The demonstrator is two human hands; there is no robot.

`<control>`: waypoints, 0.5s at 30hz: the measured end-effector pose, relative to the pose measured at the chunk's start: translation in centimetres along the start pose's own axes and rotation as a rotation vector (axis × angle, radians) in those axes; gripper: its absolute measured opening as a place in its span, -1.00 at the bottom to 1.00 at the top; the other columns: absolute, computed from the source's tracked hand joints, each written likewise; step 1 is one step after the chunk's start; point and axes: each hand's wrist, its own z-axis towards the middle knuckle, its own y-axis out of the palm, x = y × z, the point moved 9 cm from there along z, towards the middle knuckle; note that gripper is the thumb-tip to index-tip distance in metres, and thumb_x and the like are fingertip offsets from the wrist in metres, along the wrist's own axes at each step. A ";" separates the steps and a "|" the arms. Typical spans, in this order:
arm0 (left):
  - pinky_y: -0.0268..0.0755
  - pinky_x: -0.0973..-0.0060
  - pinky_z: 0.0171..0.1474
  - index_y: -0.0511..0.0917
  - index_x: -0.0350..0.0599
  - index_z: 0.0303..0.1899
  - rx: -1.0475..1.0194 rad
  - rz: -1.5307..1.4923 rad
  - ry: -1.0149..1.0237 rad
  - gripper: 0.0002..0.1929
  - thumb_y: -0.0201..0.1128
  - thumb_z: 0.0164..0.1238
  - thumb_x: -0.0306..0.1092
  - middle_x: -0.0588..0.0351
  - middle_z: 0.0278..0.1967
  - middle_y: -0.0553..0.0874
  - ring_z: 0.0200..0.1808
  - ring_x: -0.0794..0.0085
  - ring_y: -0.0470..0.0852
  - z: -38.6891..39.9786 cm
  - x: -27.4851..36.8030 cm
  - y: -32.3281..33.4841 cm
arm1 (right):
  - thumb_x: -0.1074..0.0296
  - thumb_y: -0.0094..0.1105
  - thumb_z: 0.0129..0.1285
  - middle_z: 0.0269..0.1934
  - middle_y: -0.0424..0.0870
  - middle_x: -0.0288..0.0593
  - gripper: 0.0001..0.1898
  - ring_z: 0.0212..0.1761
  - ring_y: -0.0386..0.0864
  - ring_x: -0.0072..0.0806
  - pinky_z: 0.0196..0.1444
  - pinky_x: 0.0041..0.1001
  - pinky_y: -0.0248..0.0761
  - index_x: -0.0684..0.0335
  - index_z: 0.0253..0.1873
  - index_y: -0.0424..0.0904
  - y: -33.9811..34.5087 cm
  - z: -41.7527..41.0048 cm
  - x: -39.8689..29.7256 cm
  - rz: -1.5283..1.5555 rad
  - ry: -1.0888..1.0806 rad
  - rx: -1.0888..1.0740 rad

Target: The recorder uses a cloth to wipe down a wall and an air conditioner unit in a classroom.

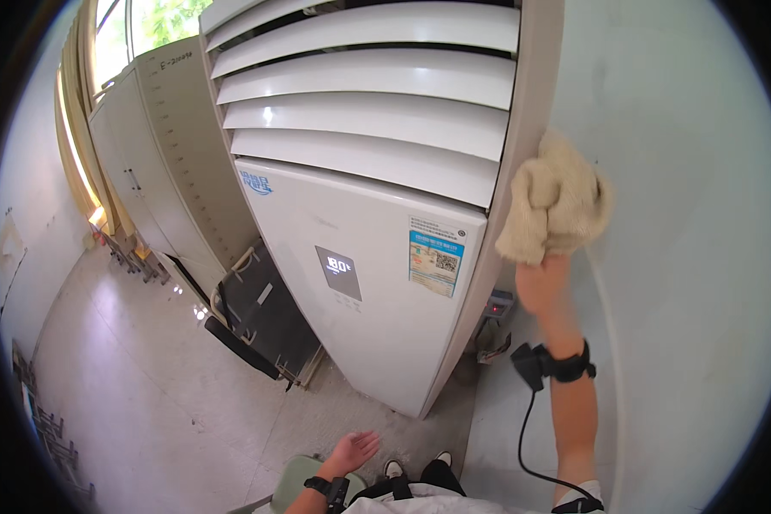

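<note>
A beige plush cloth [562, 199] covers the fingers of my right hand [543, 279], which grips it. The cloth lies against the right side panel [520, 122] of a white floor-standing air conditioner [385, 334], beside the wall. My fingers inside the cloth are hidden. Down at waist height, my left hand [353, 451] is held out with nothing in it, its fingers extended. Beneath it stands a pale green stool [299, 482]. Broad horizontal louvers [372, 74] span the unit's upper front, above a lit display [338, 273] and an energy label [435, 260].
To the left stand a light metal cabinet [186, 148] and a folded black-padded frame [273, 305]. A wall socket box [498, 305] with a red light and cables sits low behind the unit. A pale hose or cable [610, 334] runs down the right wall [687, 257].
</note>
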 end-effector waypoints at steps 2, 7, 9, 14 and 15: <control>0.17 0.16 0.44 0.22 -0.34 0.31 -0.009 0.029 -0.004 -0.49 -0.04 0.40 -0.29 -0.17 0.33 0.37 0.38 0.08 0.33 0.5 -0.4 0.8 | 0.33 0.12 0.30 0.30 0.38 0.10 -0.50 0.38 0.28 -0.02 0.43 -0.14 0.05 0.28 0.32 0.36 -1.4 3.6 -1.5 -0.109 -0.068 0.023; 0.15 0.15 0.45 0.20 -0.35 0.33 -0.066 -0.037 -0.005 -0.43 0.03 0.35 -0.29 -0.17 0.33 0.36 0.38 0.09 0.32 2.4 -0.2 1.3 | 0.31 0.18 0.26 0.34 0.36 0.07 -0.46 0.43 0.22 0.01 0.46 -0.10 0.01 0.24 0.34 0.36 -0.7 3.6 1.3 -0.283 -0.201 0.039; 0.16 0.13 0.45 0.21 -0.37 0.32 -0.036 -0.010 -0.001 -0.44 0.04 0.35 -0.28 -0.19 0.32 0.36 0.37 0.07 0.32 3.2 -0.2 1.7 | 0.31 0.13 0.27 0.37 0.35 0.06 -0.46 0.45 0.19 0.03 0.48 -0.05 -0.03 0.22 0.36 0.36 1.9 0.1 5.9 -0.355 -0.104 -0.056; 0.22 0.11 0.41 0.25 -0.37 0.28 -0.073 -0.036 -0.006 -0.50 -0.11 0.45 -0.20 -0.18 0.30 0.39 0.36 0.06 0.36 3.7 -1.0 3.0 | 0.23 0.10 0.22 0.32 0.40 0.07 -0.44 0.37 0.29 0.08 0.43 0.04 0.06 0.19 0.33 0.37 9.7 -13.5 9.1 -0.400 -0.067 -0.239; 0.23 0.11 0.40 0.26 -0.36 0.27 -0.155 -0.024 -0.024 -0.50 -0.11 0.46 -0.20 -0.17 0.31 0.39 0.36 0.06 0.36 4.6 -1.5 2.1 | 0.20 0.15 0.16 0.25 0.46 0.06 -0.44 0.31 0.35 0.07 0.38 0.02 0.13 0.19 0.28 0.41 9.8 -15.4 8.7 -0.488 -0.088 -0.215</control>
